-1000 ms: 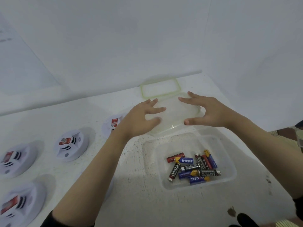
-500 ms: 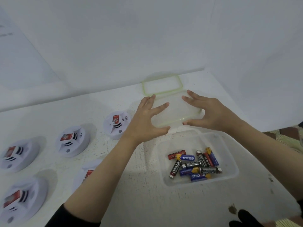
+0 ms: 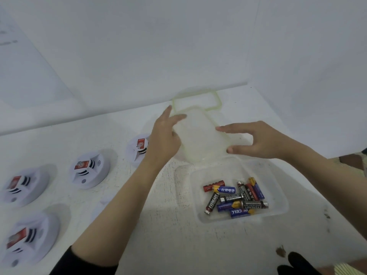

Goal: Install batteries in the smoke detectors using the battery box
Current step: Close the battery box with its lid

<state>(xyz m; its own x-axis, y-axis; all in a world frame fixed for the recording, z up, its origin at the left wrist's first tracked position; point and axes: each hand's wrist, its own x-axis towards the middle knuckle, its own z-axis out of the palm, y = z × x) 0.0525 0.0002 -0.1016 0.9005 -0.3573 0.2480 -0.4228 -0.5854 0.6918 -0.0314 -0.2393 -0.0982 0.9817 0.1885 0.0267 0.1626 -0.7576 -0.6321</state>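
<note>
The clear battery box (image 3: 279, 187) sits open on the white table, with several mixed batteries (image 3: 236, 198) lying in it. Just behind it I hold its clear lid (image 3: 198, 135), which has a green seal. My left hand (image 3: 163, 135) grips the lid's left edge and my right hand (image 3: 258, 139) holds its right edge between thumb and fingers. Several white smoke detectors stand to the left: one (image 3: 138, 145) by my left wrist, one (image 3: 89, 169) further left, one (image 3: 21, 185) at the edge. Another (image 3: 27, 235) sits nearest me.
A second clear lid with a green rim (image 3: 215, 100) lies at the back against the wall. White walls close the table at the back and right. My left forearm covers part of another detector (image 3: 104, 201). Dark stains (image 3: 281, 251) mark the table's near right.
Both hands have carried the lid back and left, away from the box, and turned it so its long side runs away from me. The view has shifted slightly.
</note>
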